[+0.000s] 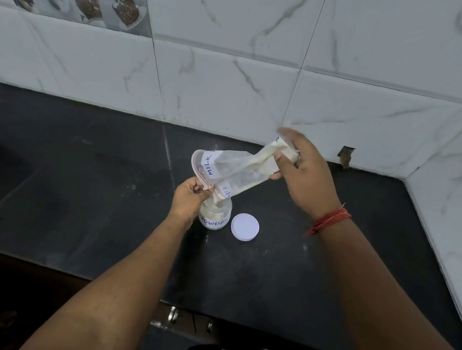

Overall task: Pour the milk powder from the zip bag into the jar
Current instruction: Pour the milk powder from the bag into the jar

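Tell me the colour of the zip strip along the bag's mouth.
Red, along the zip bag's open mouth by the left hand; seen in the head view.

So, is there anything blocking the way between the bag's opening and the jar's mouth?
Nothing visible: the clear plastic zip bag empties straight into the small open glass jar; its round white lid lies beside it.

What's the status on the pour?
Left hand pinching bag mouth over jar. Right hand lifting bag's bottom. Powder falling in. Lid beside jar, clear.
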